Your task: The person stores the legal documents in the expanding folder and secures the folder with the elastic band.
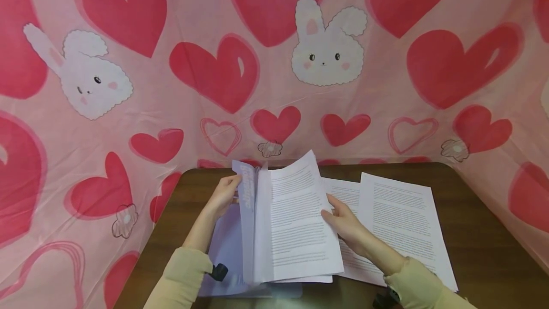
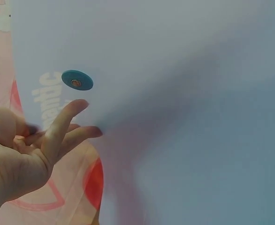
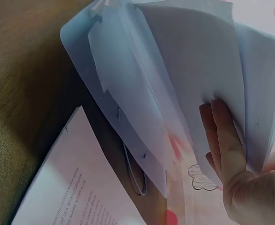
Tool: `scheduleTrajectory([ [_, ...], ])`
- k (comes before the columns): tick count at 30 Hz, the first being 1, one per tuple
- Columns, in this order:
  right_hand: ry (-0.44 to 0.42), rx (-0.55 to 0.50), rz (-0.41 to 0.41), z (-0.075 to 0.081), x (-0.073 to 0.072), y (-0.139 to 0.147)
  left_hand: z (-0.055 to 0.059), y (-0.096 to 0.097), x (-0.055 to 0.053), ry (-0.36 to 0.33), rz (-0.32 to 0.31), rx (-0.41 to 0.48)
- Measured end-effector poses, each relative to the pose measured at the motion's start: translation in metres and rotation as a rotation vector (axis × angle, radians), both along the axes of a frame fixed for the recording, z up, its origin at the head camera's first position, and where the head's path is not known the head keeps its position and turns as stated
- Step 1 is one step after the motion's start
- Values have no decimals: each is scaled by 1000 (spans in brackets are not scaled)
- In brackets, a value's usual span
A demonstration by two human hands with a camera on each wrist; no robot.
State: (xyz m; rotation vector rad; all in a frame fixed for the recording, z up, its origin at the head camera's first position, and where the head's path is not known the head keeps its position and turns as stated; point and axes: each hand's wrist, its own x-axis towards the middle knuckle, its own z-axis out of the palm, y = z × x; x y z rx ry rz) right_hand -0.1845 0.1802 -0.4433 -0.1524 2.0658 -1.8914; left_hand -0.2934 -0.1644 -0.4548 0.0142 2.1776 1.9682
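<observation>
A lavender document folder (image 1: 226,244) lies on the table, its flap raised. My left hand (image 1: 222,197) pinches the upper left edge of that flap, which has pale lettering. In the left wrist view a round blue button (image 2: 77,80) shows on the flap, close to my spread fingertips. My right hand (image 1: 348,225) grips the right edge of a stack of printed sheets (image 1: 298,223), thumb on the front and fingers behind. The stack stands tilted against the folder's translucent inner sheet (image 1: 263,232), its left edge overlapping that sheet.
More printed pages (image 1: 401,223) lie on the right side of the dark wooden table (image 1: 484,252), partly under my right forearm. A loop of string (image 3: 133,171) hangs by the folder's edge. Behind the table is a pink cloth (image 1: 274,94) with hearts and rabbits.
</observation>
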Motion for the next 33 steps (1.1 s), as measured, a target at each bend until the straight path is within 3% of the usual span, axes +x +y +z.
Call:
scheduleTrajectory([
  [14, 66, -22, 153, 6, 0, 6, 2, -1, 1, -4, 5, -9],
  [25, 67, -31, 76, -10, -4, -27, 4, 0, 4, 8, 22, -11],
  [33, 66, -10, 40, -12, -2, -41, 7, 1, 5, 0, 43, -6],
])
